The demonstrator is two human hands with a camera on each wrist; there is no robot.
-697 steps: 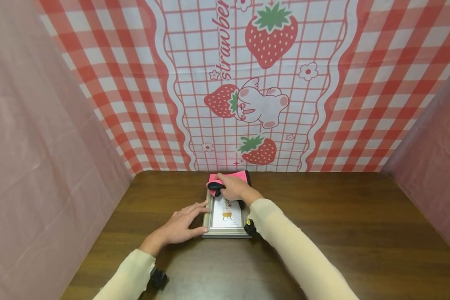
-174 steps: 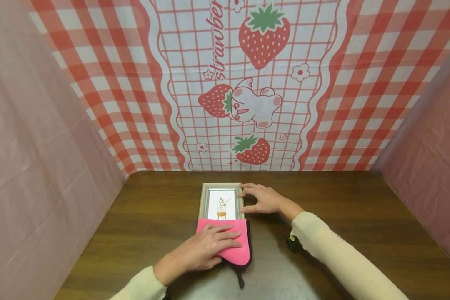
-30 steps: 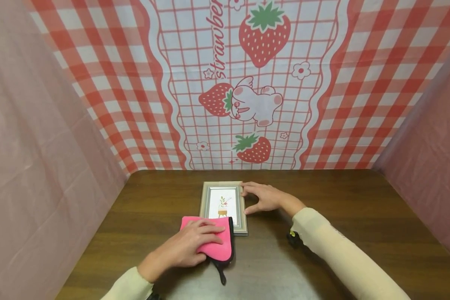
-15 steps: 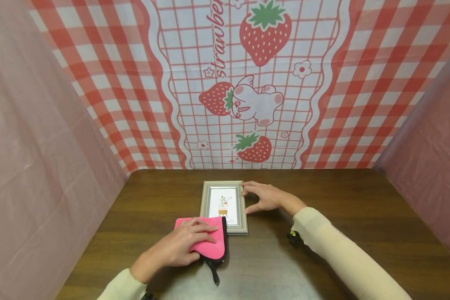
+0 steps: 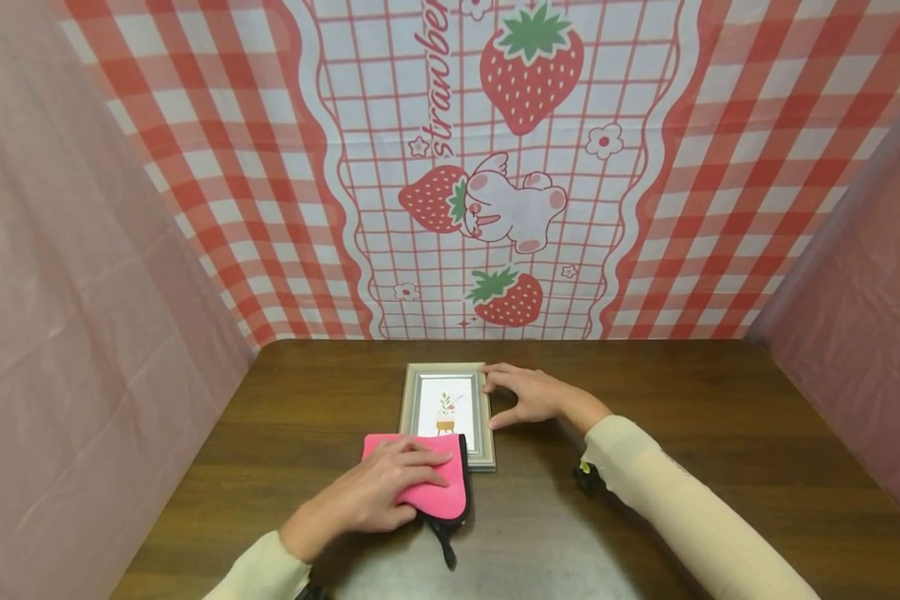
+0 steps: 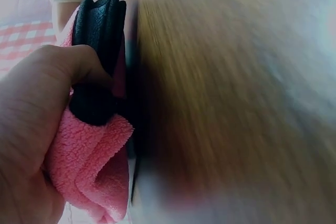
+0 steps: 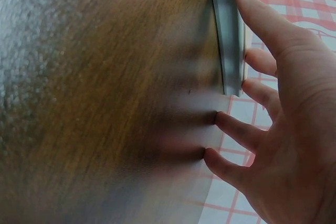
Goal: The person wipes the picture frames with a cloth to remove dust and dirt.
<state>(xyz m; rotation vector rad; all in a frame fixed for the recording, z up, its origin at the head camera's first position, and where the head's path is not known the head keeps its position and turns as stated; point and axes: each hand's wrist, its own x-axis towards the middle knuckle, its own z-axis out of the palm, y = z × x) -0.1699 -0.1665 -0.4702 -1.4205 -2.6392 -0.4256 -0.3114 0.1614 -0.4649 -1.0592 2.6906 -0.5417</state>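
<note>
2 hands are at work over 1 pink cloth and 1 picture frame. The left hand grips the cloth: its fingers lie spread across the top, angled toward the table's far right corner, while its thumb hooks over the dark edging at the folded side. 1 black loop sticks out from the cloth toward the table's near edge. The cloth covers the frame's near left corner and spills past it onto the table.

The right hand arches at the frame's right side without clasping it; the thumb and 2 fingertips touch that side, and 2 other fingertips rest on the tabletop. The frame lies flat, near the table's far edge and a little left of that edge's middle, with 1 plant print inside.

2 pale sleeves slant in from the table's near side, 1 from the left and 1 from the right, each with 1 black device at the wrist. Beyond the far edge hangs 1 checked backdrop showing 3 strawberries, flanked by 2 pink drapes
</note>
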